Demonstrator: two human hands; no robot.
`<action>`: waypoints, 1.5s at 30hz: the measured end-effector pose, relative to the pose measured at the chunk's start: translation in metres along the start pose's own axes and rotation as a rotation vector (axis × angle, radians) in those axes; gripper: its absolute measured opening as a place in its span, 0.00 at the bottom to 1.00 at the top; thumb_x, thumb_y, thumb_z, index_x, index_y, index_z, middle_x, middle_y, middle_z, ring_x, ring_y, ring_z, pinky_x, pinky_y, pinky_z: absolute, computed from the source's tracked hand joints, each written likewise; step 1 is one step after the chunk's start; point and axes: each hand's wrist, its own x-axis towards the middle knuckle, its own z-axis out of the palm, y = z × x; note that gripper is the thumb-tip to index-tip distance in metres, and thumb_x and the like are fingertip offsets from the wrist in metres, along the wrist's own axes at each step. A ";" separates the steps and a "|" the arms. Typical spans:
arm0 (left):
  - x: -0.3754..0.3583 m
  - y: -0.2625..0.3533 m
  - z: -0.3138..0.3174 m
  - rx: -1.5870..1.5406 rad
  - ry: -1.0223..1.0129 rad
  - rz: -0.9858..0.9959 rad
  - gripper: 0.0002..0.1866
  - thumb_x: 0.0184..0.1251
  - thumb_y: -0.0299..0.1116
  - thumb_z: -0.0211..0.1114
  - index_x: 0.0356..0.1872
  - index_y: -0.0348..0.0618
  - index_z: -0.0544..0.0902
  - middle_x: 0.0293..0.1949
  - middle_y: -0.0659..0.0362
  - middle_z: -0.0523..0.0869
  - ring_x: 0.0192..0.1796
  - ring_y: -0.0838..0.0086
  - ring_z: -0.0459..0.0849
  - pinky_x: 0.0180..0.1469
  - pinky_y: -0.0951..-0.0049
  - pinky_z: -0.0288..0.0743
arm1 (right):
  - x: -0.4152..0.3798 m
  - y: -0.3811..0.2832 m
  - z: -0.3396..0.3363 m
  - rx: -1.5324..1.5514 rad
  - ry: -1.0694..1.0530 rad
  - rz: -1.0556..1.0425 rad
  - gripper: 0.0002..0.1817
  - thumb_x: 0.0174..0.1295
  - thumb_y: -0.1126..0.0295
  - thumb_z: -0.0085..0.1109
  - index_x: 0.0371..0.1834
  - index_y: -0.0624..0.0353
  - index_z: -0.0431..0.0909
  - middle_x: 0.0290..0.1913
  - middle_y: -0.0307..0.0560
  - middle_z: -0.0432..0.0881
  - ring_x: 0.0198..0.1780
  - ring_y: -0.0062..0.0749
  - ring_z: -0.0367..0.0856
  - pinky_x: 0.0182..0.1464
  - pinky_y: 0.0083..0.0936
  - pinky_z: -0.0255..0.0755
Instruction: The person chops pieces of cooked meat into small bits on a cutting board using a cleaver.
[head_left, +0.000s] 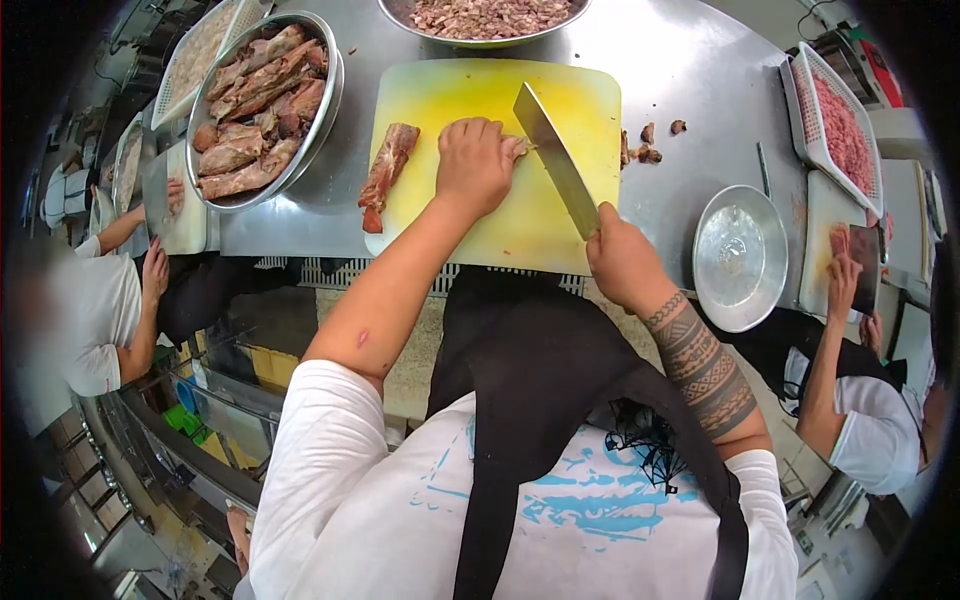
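Observation:
My left hand [476, 165] presses down on a piece of meat [516, 146] on the yellow cutting board [570, 100]; its fingers are curled and hide most of the piece. In my right hand [622, 255] is the handle of a cleaver [556, 155], whose broad blade slants across the board's right half, just right of the meat's end. A long reddish-brown strip of meat [389, 170] lies apart at the board's left edge.
Behind the board stands a bowl of chopped meat [490, 18]. Left is a metal bowl of large meat pieces [262, 115]; right, a metal basin [740, 258] and scraps [640, 150]. A basket of minced meat [840, 125] sits far right. Co-workers [105, 310] cut on both sides.

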 end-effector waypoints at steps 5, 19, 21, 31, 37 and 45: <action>0.004 0.002 0.011 0.076 -0.027 0.045 0.11 0.71 0.38 0.62 0.46 0.44 0.82 0.47 0.56 0.81 0.51 0.57 0.78 0.53 0.48 0.67 | -0.027 -0.021 -0.040 -0.091 -0.067 0.019 0.10 0.69 0.72 0.53 0.47 0.66 0.67 0.32 0.70 0.84 0.38 0.70 0.84 0.42 0.60 0.77; 0.005 0.002 0.011 -0.027 -0.059 -0.016 0.14 0.67 0.36 0.65 0.50 0.42 0.80 0.49 0.50 0.80 0.53 0.51 0.77 0.56 0.49 0.66 | 0.021 -0.060 -0.011 -0.057 -0.096 0.087 0.10 0.68 0.72 0.52 0.47 0.67 0.69 0.35 0.71 0.85 0.41 0.69 0.86 0.46 0.58 0.79; 0.003 0.003 0.009 -0.040 -0.060 -0.014 0.14 0.67 0.37 0.66 0.50 0.42 0.80 0.49 0.50 0.80 0.53 0.51 0.77 0.57 0.49 0.67 | 0.044 -0.055 0.014 -0.020 -0.078 0.078 0.10 0.68 0.72 0.52 0.47 0.67 0.70 0.35 0.71 0.85 0.41 0.69 0.86 0.46 0.58 0.79; -0.018 -0.014 -0.012 -0.179 -0.045 0.061 0.31 0.76 0.49 0.63 0.68 0.34 0.75 0.67 0.41 0.77 0.72 0.44 0.72 0.74 0.44 0.61 | 0.036 -0.053 0.012 -0.037 -0.013 0.106 0.12 0.69 0.70 0.55 0.49 0.66 0.69 0.36 0.69 0.85 0.42 0.65 0.86 0.47 0.56 0.80; -0.019 -0.035 0.012 -0.054 -0.129 0.205 0.40 0.76 0.56 0.61 0.75 0.31 0.68 0.72 0.39 0.72 0.78 0.43 0.66 0.83 0.43 0.53 | -0.014 -0.041 0.018 0.100 0.074 0.033 0.18 0.73 0.68 0.56 0.61 0.64 0.69 0.35 0.65 0.86 0.41 0.65 0.86 0.45 0.55 0.79; -0.019 -0.018 -0.014 -0.085 -0.134 0.174 0.42 0.73 0.55 0.65 0.74 0.30 0.68 0.71 0.38 0.73 0.77 0.42 0.66 0.81 0.45 0.56 | -0.015 -0.037 0.016 0.319 0.005 0.039 0.19 0.77 0.65 0.54 0.64 0.65 0.67 0.34 0.64 0.86 0.39 0.67 0.85 0.42 0.55 0.77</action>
